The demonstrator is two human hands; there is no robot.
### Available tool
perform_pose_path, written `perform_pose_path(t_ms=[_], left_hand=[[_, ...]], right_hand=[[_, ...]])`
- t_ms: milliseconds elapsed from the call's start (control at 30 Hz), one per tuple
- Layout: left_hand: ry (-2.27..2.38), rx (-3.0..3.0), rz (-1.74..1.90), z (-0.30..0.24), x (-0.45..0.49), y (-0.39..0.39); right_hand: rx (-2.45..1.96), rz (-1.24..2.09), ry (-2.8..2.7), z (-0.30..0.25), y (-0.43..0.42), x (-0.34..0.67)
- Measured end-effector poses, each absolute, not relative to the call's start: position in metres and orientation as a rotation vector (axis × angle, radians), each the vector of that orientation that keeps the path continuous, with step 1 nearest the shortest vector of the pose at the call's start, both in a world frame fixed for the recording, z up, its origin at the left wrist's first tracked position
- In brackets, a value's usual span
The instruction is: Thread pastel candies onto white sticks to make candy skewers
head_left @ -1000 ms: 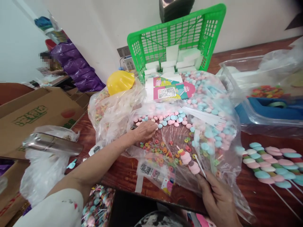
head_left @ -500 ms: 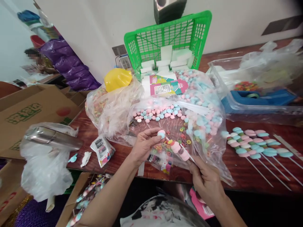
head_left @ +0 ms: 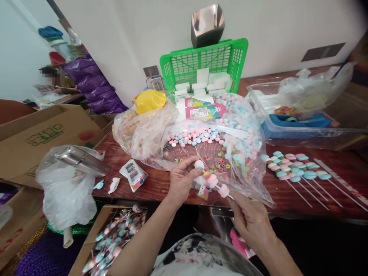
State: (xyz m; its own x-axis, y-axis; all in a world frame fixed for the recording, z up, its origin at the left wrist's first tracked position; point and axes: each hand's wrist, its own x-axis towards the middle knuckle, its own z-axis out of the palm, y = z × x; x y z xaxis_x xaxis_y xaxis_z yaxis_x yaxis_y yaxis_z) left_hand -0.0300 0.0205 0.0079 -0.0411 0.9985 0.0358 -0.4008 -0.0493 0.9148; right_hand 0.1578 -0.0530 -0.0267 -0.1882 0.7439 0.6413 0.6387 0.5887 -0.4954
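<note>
My left hand (head_left: 182, 180) pinches a round pastel candy (head_left: 199, 165), blue and white, at the upper tip of a white stick. Gripped in my right hand (head_left: 250, 216) is the lower end of that candy skewer (head_left: 212, 181), which carries pink candies and small coloured rings and slants up to the left. Under both hands spreads a clear plastic bag (head_left: 198, 151) with loose pink, blue and white candies (head_left: 198, 137) and scattered ring candies (head_left: 220, 167). To the right lie several finished-looking candy skewers (head_left: 296, 166) with bare stick ends towards me.
Behind the bag stands a green basket (head_left: 204, 59) with white boxes. A clear tub (head_left: 304, 132) is at the right. Left are a steel flask (head_left: 83, 161), a stack of printed cards (head_left: 133, 175) and a carton of wrapped skewers (head_left: 117, 237). Another person sits far left.
The camera view has tilted up and shifted left, so the scene sits lower and the carton shows more. The pinched candy now appears closer to the rings on the stick.
</note>
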Motion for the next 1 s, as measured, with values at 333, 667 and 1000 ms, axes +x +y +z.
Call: perform_pose_path(t_ms=[333, 667, 1000], left_hand=[[0.817, 1.644, 1.633, 0.013, -0.008, 0.019], [0.643, 1.905, 1.850, 0.034, 0.008, 0.018], [0.811, 1.786, 1.805, 0.009, -0.005, 0.009]], right_hand=[[-1.312, 0.285, -1.728, -0.004, -0.066, 0.170], [-1.273, 0.571, -1.380, 0.000, -0.071, 0.161], [-1.289, 0.421, -1.597, -0.005, -0.067, 0.141]])
